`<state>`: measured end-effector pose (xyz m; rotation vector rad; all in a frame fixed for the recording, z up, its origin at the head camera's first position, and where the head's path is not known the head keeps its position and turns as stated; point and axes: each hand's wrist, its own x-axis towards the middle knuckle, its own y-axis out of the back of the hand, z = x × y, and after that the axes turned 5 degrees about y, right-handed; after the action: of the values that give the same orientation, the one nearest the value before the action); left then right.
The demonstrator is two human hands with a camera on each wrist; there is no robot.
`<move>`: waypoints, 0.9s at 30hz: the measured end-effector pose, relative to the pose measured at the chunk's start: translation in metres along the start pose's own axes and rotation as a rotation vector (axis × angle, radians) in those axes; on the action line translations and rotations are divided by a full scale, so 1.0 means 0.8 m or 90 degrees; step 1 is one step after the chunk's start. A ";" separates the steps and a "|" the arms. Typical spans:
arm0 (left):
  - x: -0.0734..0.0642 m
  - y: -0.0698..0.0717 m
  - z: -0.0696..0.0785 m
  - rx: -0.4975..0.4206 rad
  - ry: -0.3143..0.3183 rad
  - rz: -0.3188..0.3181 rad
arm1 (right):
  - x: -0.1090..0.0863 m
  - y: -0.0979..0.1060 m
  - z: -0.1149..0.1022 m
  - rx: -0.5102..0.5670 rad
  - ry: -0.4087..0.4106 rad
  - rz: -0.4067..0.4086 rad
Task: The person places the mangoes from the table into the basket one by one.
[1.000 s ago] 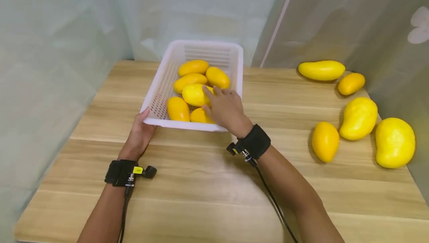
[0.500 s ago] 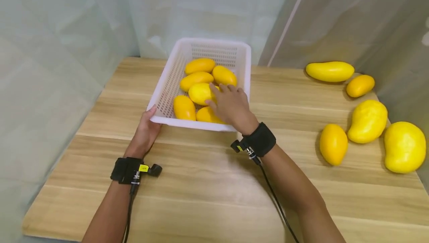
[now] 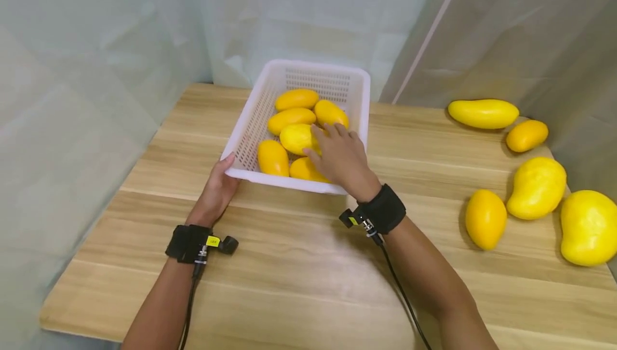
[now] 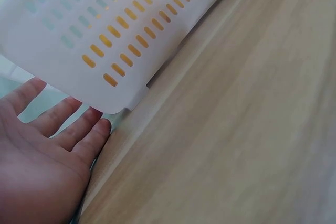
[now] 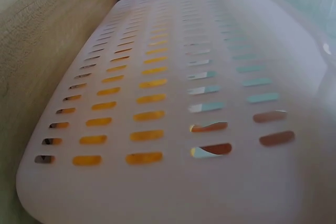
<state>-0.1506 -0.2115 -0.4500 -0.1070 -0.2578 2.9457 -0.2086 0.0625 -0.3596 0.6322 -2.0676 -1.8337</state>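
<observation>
A white slotted basket (image 3: 289, 183) with several mangoes inside stands on the wooden table. My left hand (image 3: 218, 189) grips its near left corner, thumb over the rim; in the left wrist view the fingers (image 4: 86, 132) reach up to the corner from outside. My right hand (image 3: 342, 159) is inside the basket at the near right. Its fingers and thumb lie around the right end of a yellow mango (image 3: 295, 138), hiding that end. Beside this are an orange-yellow mango (image 3: 273, 158) and another mango (image 3: 306, 169), partly under the hand.
Along the table's right side lie several more mangoes: a long one (image 3: 483, 113), a small one (image 3: 527, 135), an oval one (image 3: 486, 219) and larger ones (image 3: 537, 187). Pale sheeting (image 3: 308, 17) hangs behind the table. Cables run from both wristbands.
The head view has turned a little left, so everything sits further right in it. Both hands keep their places on the basket and the mango.
</observation>
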 end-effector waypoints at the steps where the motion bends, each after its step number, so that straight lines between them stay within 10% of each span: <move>1: 0.000 0.000 0.001 0.001 -0.001 -0.001 | 0.000 0.000 0.000 0.010 0.001 0.005; 27: -0.001 0.013 0.005 -0.007 0.013 0.013 | 0.000 0.010 0.005 0.074 0.022 0.081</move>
<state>-0.1520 -0.2225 -0.4479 -0.1413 -0.2714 2.9623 -0.2116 0.0662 -0.3523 0.5443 -2.1515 -1.6314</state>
